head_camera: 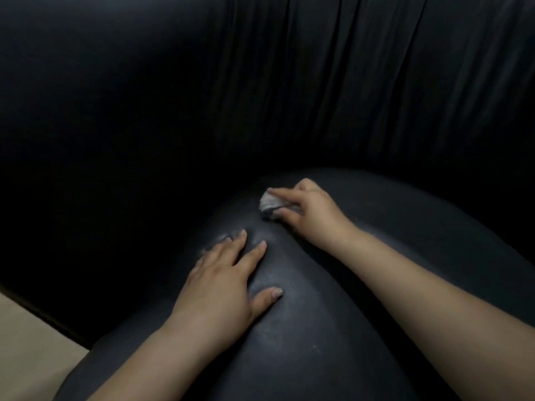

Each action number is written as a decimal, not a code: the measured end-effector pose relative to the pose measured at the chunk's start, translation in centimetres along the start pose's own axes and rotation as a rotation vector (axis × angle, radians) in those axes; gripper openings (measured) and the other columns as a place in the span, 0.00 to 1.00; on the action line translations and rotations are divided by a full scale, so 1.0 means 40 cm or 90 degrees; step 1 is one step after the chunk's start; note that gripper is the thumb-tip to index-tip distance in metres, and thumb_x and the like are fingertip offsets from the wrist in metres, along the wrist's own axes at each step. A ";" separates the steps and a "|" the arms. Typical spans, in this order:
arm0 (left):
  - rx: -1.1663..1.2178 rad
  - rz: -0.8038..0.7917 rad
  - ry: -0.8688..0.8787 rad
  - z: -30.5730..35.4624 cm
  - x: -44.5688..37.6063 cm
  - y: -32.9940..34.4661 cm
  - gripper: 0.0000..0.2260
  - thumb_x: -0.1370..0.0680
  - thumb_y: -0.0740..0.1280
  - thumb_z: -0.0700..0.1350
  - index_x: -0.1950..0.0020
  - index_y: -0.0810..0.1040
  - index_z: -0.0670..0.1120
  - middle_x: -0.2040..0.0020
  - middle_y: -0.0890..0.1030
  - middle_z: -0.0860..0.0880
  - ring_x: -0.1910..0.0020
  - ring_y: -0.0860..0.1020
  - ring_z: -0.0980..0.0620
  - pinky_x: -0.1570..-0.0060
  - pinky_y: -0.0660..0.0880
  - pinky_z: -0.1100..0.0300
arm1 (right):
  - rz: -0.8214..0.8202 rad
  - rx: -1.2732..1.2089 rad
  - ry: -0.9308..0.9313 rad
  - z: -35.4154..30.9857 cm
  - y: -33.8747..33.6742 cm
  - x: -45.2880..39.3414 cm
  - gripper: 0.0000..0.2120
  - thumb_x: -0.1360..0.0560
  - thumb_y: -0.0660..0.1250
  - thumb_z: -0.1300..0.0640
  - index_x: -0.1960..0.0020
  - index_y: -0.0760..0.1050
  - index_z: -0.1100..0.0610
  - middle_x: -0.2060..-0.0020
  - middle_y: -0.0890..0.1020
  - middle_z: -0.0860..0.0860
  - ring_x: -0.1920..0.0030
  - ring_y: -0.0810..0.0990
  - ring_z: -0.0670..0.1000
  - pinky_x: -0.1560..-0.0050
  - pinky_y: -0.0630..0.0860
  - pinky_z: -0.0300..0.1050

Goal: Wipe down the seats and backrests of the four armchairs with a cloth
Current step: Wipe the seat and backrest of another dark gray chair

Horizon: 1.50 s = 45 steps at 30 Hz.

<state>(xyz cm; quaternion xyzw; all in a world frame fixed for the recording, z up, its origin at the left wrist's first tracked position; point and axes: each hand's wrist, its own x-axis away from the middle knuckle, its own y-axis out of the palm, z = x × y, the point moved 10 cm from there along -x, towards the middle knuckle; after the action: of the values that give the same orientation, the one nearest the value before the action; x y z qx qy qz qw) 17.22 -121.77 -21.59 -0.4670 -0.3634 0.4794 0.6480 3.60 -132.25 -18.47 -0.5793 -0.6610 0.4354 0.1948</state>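
Cloth (270,204), small, crumpled and light grey, is held by the right hand (311,208) and pressed onto the rounded black seat cushion (333,328) of the armchair, near its far end. The fingers of this hand are curled round the cloth, with the index finger laid over its top. The left hand (224,285) is laid flat on the same cushion, nearer and to the left, with fingers straight and spread, and nothing is held in it. Behind the cushion, the dark pleated backrest (260,82) is seen. A pale floor (26,348) is visible at the lower left.
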 end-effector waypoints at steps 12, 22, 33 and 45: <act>-0.011 -0.020 0.021 -0.001 -0.012 0.013 0.36 0.28 0.52 0.72 0.23 0.45 0.64 0.21 0.41 0.55 0.23 0.43 0.54 0.29 0.38 0.61 | -0.076 0.006 -0.068 -0.108 0.119 -0.084 0.20 0.27 0.70 0.50 0.35 0.75 0.49 0.55 0.69 0.52 0.53 0.72 0.51 0.47 0.69 0.39; 0.009 -0.018 0.015 0.000 -0.010 0.013 0.36 0.29 0.53 0.73 0.24 0.47 0.65 0.21 0.43 0.56 0.23 0.43 0.54 0.28 0.41 0.60 | 0.064 0.033 0.140 0.115 -0.003 -0.123 0.19 0.26 0.70 0.55 0.36 0.76 0.57 0.47 0.76 0.59 0.46 0.77 0.59 0.41 0.69 0.39; 0.032 -0.002 -0.008 -0.005 -0.004 -0.010 0.39 0.34 0.51 0.75 0.24 0.51 0.66 0.21 0.48 0.58 0.23 0.47 0.55 0.27 0.49 0.56 | 0.155 0.090 0.223 0.267 -0.181 0.025 0.20 0.26 0.70 0.54 0.35 0.75 0.55 0.47 0.75 0.61 0.46 0.76 0.59 0.42 0.66 0.36; -0.005 0.019 0.034 0.061 -0.015 -0.041 0.33 0.27 0.62 0.67 0.24 0.58 0.62 0.22 0.53 0.59 0.24 0.51 0.55 0.28 0.52 0.57 | 0.073 0.032 0.112 0.110 -0.102 0.123 0.20 0.27 0.71 0.54 0.36 0.76 0.51 0.55 0.70 0.51 0.54 0.72 0.49 0.52 0.62 0.32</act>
<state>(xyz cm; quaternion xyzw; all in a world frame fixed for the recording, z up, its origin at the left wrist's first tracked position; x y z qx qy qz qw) 15.27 -121.90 -19.29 -0.4877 -0.3410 0.4752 0.6481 -3.43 -128.99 -18.82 -0.6472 -0.5957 0.4099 0.2413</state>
